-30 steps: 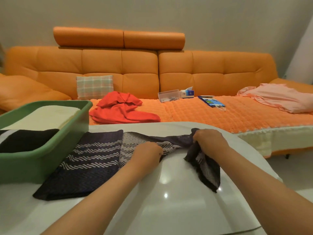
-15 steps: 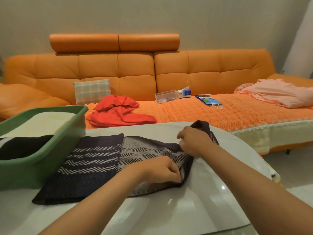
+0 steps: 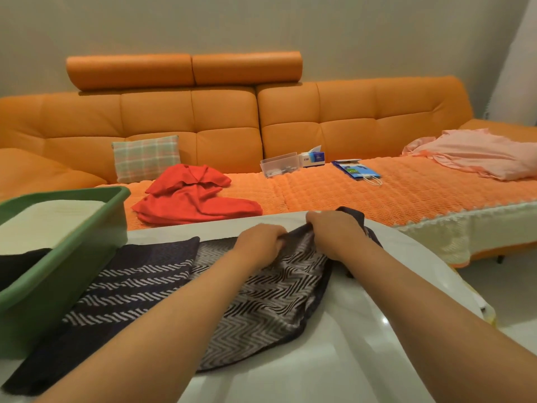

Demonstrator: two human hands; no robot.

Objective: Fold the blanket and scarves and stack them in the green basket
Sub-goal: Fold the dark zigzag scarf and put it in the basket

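A dark navy scarf point(image 3: 139, 283) with pale zigzag stripes lies across the white table point(image 3: 334, 359), its right part folded over to show a grey chevron side. My left hand point(image 3: 258, 242) and my right hand point(image 3: 334, 231) both grip the scarf's far edge, close together. At the left stands the green basket point(image 3: 72, 257), holding a folded cream blanket point(image 3: 49, 219) and a black folded cloth point(image 3: 17, 266).
An orange sofa point(image 3: 319, 129) runs behind the table. On its seat lie a red cloth point(image 3: 191, 199), a plaid cushion point(image 3: 145, 158), a clear box point(image 3: 279, 164), a tissue box point(image 3: 313, 158), a blue packet point(image 3: 356, 170) and a pink cloth point(image 3: 479, 155).
My left hand moved from the scarf's near edge up to its far edge beside my right hand. The scarf's right end, hanging loose a second ago, now lies folded over on the table.
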